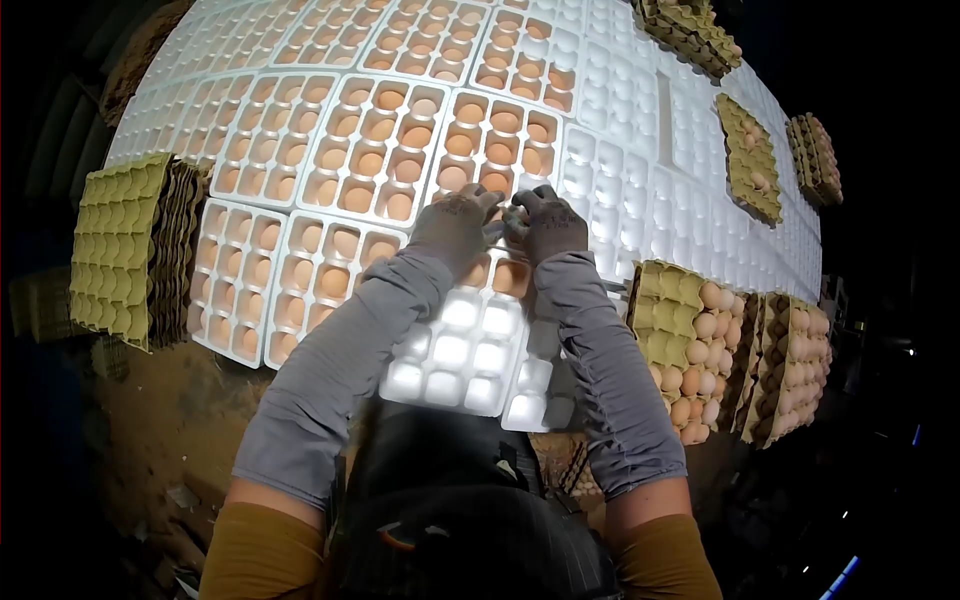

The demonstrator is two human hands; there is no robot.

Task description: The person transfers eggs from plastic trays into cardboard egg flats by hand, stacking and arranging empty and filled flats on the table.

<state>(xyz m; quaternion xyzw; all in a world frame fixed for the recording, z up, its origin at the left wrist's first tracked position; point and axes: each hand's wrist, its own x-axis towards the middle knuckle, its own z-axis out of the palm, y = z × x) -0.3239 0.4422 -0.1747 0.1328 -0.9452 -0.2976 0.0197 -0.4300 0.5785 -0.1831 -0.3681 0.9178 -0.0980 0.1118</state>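
Note:
My left hand [455,225], in a grey glove, reaches over the lower end of a white foam egg tray [437,182]. Its fingers curl beside a brown egg [495,182]. Close by on the right, my right hand [548,220], gloved alike, bends its fingers down at the same tray's edge. Anything within either grasp is hidden beneath the fingers. Just below, a second foam tray [462,350] has eggs [511,277] in its top cells and bare white cells towards me.
Egg-filled foam trays [345,215] spread left and ahead; unfilled ones [600,185] lie to the right. A stack of yellowish pulp trays [115,250] stands on edge at left. Pulp trays with eggs [700,350] stand at right, and another pulp tray [750,150] lies further back.

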